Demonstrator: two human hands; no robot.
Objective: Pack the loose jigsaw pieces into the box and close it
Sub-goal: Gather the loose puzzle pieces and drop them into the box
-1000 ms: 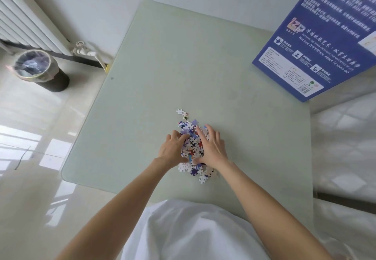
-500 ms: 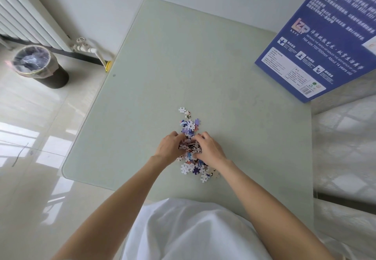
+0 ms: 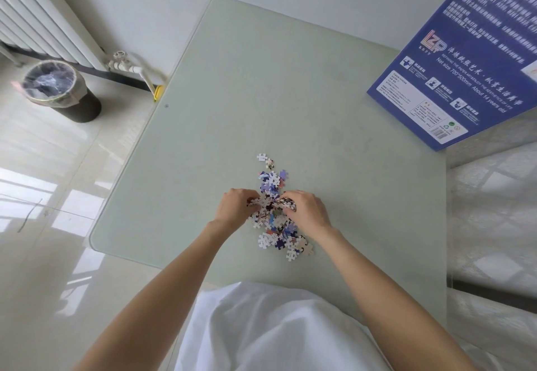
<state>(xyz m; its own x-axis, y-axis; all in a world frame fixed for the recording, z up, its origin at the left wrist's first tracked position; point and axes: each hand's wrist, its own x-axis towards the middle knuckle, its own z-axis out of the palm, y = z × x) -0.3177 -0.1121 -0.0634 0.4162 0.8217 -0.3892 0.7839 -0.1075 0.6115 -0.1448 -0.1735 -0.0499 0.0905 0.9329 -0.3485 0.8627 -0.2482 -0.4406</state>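
Head view, gathering stage. Over the last second the left hand (image 3: pixel 236 209) and the right hand (image 3: pixel 305 211) have gone from lying flat and spread on the heap of jigsaw pieces (image 3: pixel 274 216) to curling inward from either side. Both hands now have bent fingers closed round a clump of pieces squeezed between them at the middle of the heap, knuckles raised, fingertips nearly meeting. Whether the clump has left the counter (image 3: pixel 203 138) cannot be told from this angle.

Around the clump, loose pieces lie on the counter: a small blue-and-white group just beyond the fingertips, two strays (image 3: pixel 265 159) a little farther out, and a fringe near the wrists on the person's side. These have stayed where they were while the hands closed.

The blue box (image 3: pixel 459 59) stands at the far right corner of the counter, well apart from the heap; only its printed face shows, so its opening, and whether any pieces are inside, cannot be seen.

Reading: the change marks a shift from sweeping together to scooping. A first double handful seems ready to travel to the box; the remaining pieces will probably need further scoops before closing.
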